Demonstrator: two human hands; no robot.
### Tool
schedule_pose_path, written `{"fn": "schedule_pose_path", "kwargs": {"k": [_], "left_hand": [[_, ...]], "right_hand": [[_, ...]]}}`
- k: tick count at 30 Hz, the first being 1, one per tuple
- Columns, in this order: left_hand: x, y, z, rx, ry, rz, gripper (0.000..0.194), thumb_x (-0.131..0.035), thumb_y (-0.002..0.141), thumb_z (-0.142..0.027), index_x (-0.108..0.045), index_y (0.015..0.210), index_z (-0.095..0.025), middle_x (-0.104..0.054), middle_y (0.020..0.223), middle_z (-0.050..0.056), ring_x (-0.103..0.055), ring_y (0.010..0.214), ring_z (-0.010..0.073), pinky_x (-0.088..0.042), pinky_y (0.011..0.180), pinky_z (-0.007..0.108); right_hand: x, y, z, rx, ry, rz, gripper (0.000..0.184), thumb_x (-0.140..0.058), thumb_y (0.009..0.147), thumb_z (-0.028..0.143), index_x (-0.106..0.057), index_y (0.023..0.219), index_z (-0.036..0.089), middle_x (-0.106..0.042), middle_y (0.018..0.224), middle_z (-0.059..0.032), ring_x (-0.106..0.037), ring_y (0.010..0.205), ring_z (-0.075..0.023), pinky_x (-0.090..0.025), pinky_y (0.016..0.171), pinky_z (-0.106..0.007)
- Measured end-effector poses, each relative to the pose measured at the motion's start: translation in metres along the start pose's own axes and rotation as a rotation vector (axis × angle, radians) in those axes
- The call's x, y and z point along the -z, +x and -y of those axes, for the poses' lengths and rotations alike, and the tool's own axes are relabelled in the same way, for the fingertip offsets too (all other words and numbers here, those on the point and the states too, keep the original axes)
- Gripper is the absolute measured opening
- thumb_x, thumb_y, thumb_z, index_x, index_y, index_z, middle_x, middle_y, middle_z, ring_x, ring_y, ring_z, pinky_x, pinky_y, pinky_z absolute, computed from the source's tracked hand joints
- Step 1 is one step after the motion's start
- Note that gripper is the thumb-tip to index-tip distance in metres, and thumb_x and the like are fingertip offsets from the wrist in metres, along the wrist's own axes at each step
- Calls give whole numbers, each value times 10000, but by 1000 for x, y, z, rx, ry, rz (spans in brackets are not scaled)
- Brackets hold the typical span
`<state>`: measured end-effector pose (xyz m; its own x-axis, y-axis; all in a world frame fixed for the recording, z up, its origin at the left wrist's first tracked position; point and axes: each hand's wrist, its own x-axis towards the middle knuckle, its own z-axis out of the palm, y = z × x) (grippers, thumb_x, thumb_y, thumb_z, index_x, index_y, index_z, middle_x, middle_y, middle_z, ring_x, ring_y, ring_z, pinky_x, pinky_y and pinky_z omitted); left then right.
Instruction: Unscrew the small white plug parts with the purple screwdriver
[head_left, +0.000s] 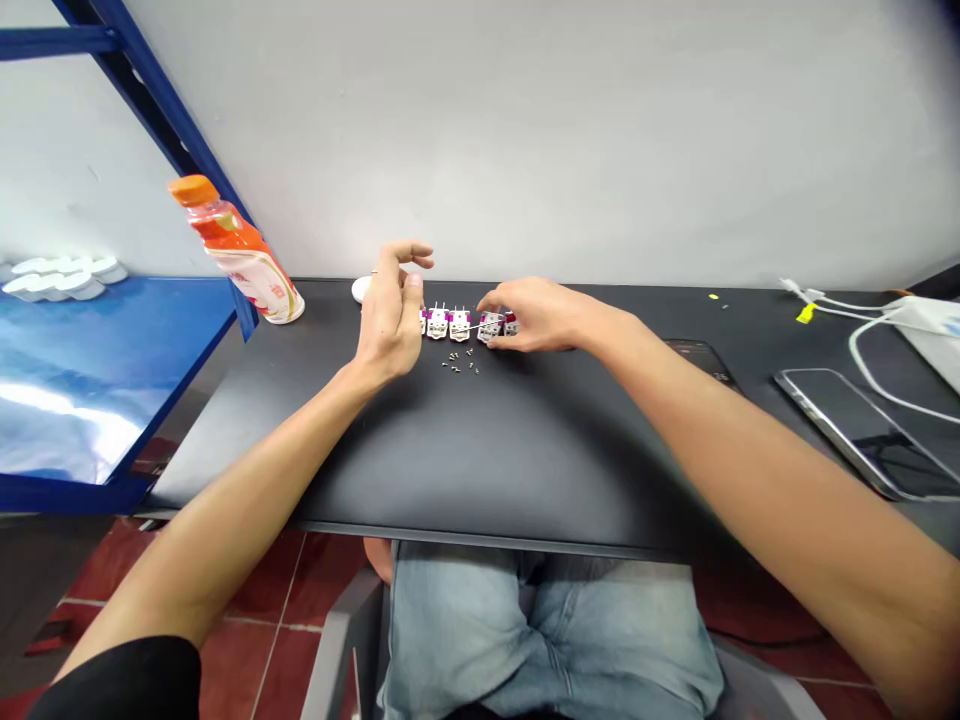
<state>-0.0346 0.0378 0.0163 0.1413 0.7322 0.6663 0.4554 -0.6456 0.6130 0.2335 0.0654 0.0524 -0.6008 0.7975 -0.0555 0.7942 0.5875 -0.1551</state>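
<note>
Several small white-and-purple plastic blocks with metal pins (pixel 448 323) stand in a row on the black table. My left hand (pixel 391 318) is upright at the row's left end, its fingers stretched out and partly hiding a block. At the right end, my right hand (pixel 536 312) has its thumb and fingertips around another white-and-purple block (pixel 490 327), partly covering the one beside it. A thin, pale rod (pixel 474 327) crosses in front of the blocks toward my right hand; its kind is unclear. Tiny screws (pixel 455 358) lie scattered just in front of the row.
An orange-capped bottle (pixel 240 250) stands at the back left, by a blue frame (pixel 180 140). A round white object (pixel 361 289) is behind my left hand. To the right are a phone (pixel 870 430), a second dark phone (pixel 701 357) partly under my forearm, and white cables (pixel 862 345).
</note>
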Motion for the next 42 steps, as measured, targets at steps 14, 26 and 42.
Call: {"fn": "schedule_pose_path", "kwargs": {"k": [14, 26, 42], "left_hand": [[-6, -7, -12, -82, -95, 310, 277, -460, 1202, -309, -649, 1400, -268, -799, 1155, 82, -763, 1017, 235, -614, 922, 399], [0, -9, -28, -324, -204, 909, 546, -777, 934, -202, -784, 1473, -290, -832, 1485, 103, -769, 1335, 335, -610, 1222, 521], [-7, -13, -27, -320, -170, 986, 247, -843, 1042, -314, -885, 1282, -281, -882, 1308, 91, -720, 1215, 319, -586, 1122, 475]], "right_hand": [[-8, -86, 50, 382, 11, 18, 408, -817, 994, 408, -806, 1372, 254, -791, 1376, -106, -478, 589, -103, -332, 619, -319], [44, -118, 21, 245, 279, -114, 245, -691, 1093, 432, -899, 1052, 309, -840, 1029, -57, -730, 838, -225, -548, 762, -385], [45, -97, 49, 260, 82, 89, 236, -607, 1073, 295, -786, 919, 282, -785, 845, -18, -633, 698, -207, -400, 687, -368]]}}
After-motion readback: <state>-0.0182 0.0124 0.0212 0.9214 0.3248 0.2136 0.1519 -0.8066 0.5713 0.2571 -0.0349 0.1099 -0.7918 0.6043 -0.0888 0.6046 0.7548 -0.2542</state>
